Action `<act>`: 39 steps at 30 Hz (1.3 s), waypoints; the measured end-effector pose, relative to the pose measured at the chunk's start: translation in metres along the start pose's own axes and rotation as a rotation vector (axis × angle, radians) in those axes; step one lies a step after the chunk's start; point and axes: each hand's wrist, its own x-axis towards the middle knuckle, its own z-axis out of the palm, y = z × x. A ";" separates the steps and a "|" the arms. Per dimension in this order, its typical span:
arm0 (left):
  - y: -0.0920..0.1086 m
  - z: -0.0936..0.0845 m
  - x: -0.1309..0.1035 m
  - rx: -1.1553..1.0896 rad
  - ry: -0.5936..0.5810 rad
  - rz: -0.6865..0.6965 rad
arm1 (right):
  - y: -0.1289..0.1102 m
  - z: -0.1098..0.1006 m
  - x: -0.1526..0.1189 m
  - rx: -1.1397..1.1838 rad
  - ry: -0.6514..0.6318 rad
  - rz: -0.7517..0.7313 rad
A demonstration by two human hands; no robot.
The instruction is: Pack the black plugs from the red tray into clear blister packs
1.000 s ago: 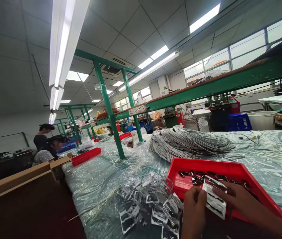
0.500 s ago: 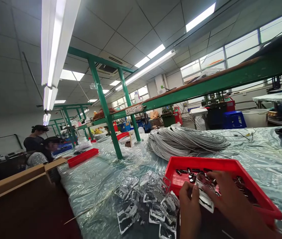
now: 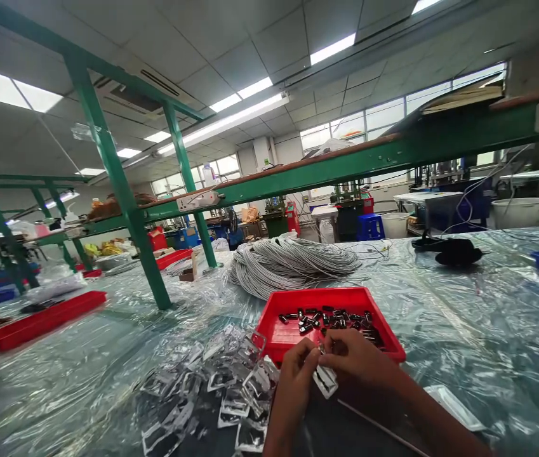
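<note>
Both of my hands meet just in front of the red tray (image 3: 276, 304). My left hand (image 3: 294, 381) pinches the upper edge of a small clear plastic package (image 3: 326, 383) with a pale rim. My right hand (image 3: 357, 357) is closed on the same package, thumb and forefinger close to the left fingertips. The package hangs tilted below the fingers; its upper end is partly hidden by them. Inside the tray lie many small shiny black parts (image 3: 314, 317). To the left of my hands spreads a heap of similar clear packages (image 3: 221, 374).
A big coil of grey cable (image 3: 292, 263) lies behind the tray. Green posts (image 3: 143, 254) hold a long shelf (image 3: 336, 171) above the plastic-covered table (image 3: 440, 324). Further off are a long red bin (image 3: 50, 317), a black object (image 3: 457, 252) and a flat white package (image 3: 452, 406).
The view has swung to the right, so the table's things appear further left. My right hand has drawn back from over the tray to its front edge; both hands keep hold of the package.
</note>
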 end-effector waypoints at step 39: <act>-0.009 0.000 0.010 -0.288 0.228 -0.241 | 0.005 0.014 0.011 0.103 0.284 0.100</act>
